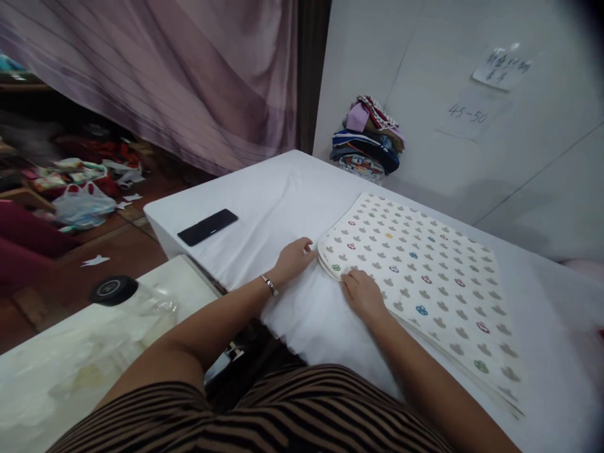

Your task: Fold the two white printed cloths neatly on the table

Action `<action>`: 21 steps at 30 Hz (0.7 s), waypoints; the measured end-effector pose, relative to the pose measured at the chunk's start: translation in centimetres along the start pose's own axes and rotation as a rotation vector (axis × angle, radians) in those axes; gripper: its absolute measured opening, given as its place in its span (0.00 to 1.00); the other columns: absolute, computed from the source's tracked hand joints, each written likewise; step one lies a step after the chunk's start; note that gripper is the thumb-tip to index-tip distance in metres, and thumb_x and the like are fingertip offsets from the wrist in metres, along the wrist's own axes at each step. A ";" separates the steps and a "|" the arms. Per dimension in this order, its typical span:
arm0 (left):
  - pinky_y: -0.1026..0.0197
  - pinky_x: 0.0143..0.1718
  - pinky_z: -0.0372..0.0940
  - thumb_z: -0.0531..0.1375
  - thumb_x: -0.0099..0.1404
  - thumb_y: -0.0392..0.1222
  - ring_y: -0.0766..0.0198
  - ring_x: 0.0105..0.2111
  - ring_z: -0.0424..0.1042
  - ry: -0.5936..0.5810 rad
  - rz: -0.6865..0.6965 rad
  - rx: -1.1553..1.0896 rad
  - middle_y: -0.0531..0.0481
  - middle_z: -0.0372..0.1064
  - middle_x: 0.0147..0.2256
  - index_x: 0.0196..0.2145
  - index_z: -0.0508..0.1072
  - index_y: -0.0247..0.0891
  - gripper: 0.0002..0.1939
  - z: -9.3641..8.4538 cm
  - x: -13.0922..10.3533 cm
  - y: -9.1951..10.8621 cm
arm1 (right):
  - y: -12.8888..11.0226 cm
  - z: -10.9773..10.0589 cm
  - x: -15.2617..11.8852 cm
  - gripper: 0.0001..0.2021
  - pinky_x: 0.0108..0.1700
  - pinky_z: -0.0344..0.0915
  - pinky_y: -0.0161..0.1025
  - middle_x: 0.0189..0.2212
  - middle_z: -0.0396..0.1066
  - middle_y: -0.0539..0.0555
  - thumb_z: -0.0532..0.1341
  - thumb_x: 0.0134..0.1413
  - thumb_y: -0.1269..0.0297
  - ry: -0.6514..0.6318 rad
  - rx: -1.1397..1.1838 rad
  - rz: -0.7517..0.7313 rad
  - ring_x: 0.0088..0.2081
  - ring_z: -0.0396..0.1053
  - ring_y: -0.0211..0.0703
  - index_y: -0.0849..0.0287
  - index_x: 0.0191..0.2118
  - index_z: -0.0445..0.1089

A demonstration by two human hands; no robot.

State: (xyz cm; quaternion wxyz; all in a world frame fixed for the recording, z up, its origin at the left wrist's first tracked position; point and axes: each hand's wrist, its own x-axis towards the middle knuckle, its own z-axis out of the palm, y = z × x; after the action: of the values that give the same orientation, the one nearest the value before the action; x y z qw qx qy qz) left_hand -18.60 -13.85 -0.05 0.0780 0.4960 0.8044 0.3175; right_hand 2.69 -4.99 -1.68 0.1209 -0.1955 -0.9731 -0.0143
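A stack of white fabric [410,277] printed with grey mouse-head shapes and small coloured motifs lies flat on the white-covered table. Its layered edges show at the rounded near-left corner and along the side toward me. My right hand [364,297] is closed at that near edge, fingertips on top of the fabric and the thumb low against the layers. Just left of the rounded corner is my left hand [293,260], with a bracelet on the wrist. Its fingers are bent, thumb apart from them, and nothing shows between them.
A black phone [208,227] lies on the white table cover [268,201]. Folded clothes [368,138] are piled against the wall beyond. At lower left, a second surface holds plastic bags [94,358] and a black round object [114,290]. A pink curtain [226,75] hangs behind.
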 end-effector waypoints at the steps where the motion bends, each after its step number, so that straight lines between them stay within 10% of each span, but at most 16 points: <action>1: 0.62 0.32 0.64 0.59 0.61 0.46 0.62 0.32 0.72 -0.057 -0.091 -0.072 0.48 0.73 0.34 0.43 0.68 0.37 0.15 0.0 0.0 0.1 | 0.0 0.0 0.0 0.10 0.40 0.58 0.39 0.36 0.68 0.57 0.52 0.62 0.67 -0.005 0.001 0.004 0.39 0.62 0.46 0.60 0.42 0.70; 9: 0.69 0.18 0.57 0.60 0.57 0.39 0.70 0.18 0.67 -0.224 -0.360 -0.548 0.51 0.73 0.27 0.41 0.67 0.34 0.14 1.3 0.7 1.4 | -0.8 -0.6 1.1 0.10 0.41 0.58 0.40 0.38 0.67 0.58 0.53 0.62 0.63 -0.050 0.002 0.005 0.41 0.62 0.47 0.59 0.41 0.69; 21: 0.68 0.22 0.58 0.57 0.57 0.39 0.68 0.21 0.68 -0.181 -0.319 -0.427 0.49 0.74 0.30 0.39 0.68 0.35 0.11 1.3 0.6 1.3 | -1.9 -0.1 4.3 0.09 0.34 0.56 0.35 0.36 0.67 0.54 0.51 0.62 0.65 -0.045 0.160 0.168 0.38 0.64 0.42 0.56 0.35 0.67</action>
State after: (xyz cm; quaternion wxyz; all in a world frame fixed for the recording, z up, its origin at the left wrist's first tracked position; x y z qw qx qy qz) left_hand -17.37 -12.39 -0.24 0.3013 0.3619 0.7768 0.4181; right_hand -1.85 -5.15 -0.47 0.1150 -0.2662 -0.9538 0.0781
